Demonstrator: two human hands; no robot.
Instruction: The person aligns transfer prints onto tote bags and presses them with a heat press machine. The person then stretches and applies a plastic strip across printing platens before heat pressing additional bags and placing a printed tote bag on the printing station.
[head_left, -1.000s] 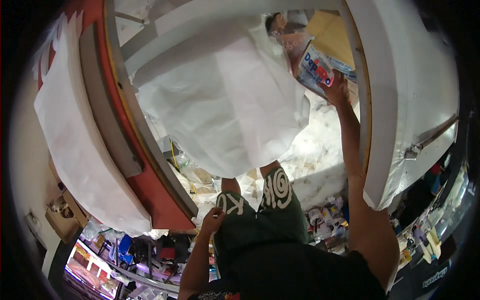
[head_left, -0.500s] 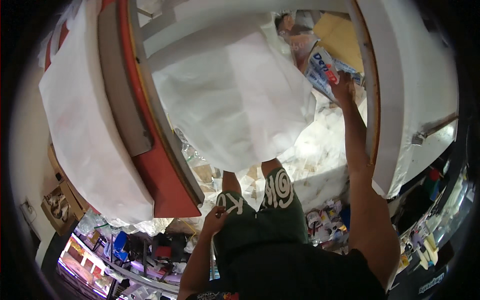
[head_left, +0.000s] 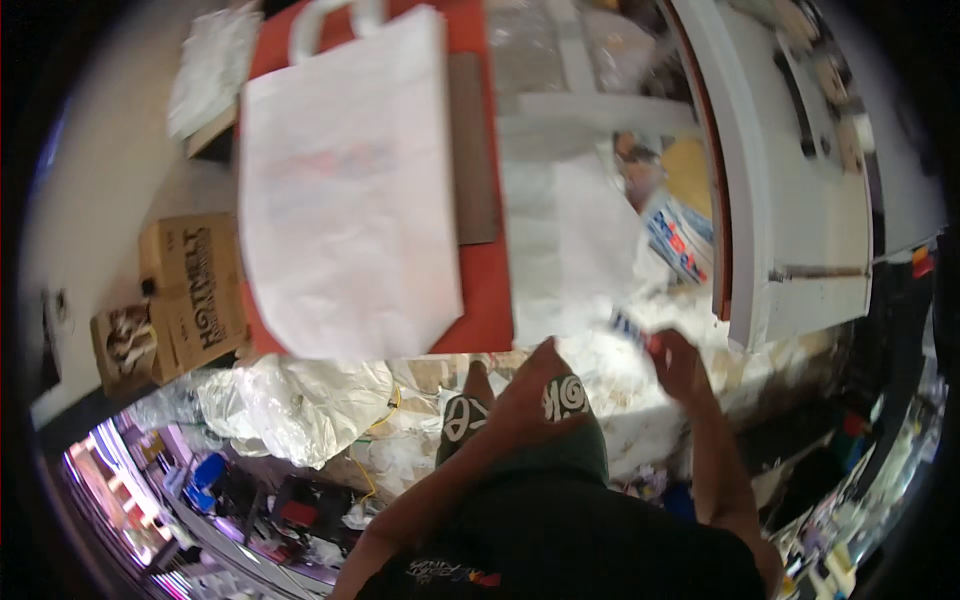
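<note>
Far left: brown cartons [head_left: 190, 290] stacked against the wall, well apart from my hands.

Left of centre: white paper bag [head_left: 345, 190] lies flat on the red surface [head_left: 490, 290], handles at the top edge. A grey strip [head_left: 475, 150] lies just beside its right edge. A second ago this bag sat off at the left rim of my view; now it is near the middle, so my head has turned that way.

Below the bag: crumpled clear plastic [head_left: 290, 400] heaped on the floor.

Centre: my left hand [head_left: 535, 390] is now raised just under the red edge, fingers loosely curled, empty as far as I can see. Before, it hung lower by my leg.

Centre-right: white sheet [head_left: 570, 250] draped down between the red surface and the white panel [head_left: 800, 200].

Right: my right hand [head_left: 680, 360] has come down from the high reach. It is pinched on a small packet [head_left: 632, 328], blue and white with red; motion blur, so grip detail is unclear. A similar blue packet [head_left: 680, 240] remains in the gap above.

Judgement: one packet has been pulled out of the gap, and both hands are converging on it.
</note>
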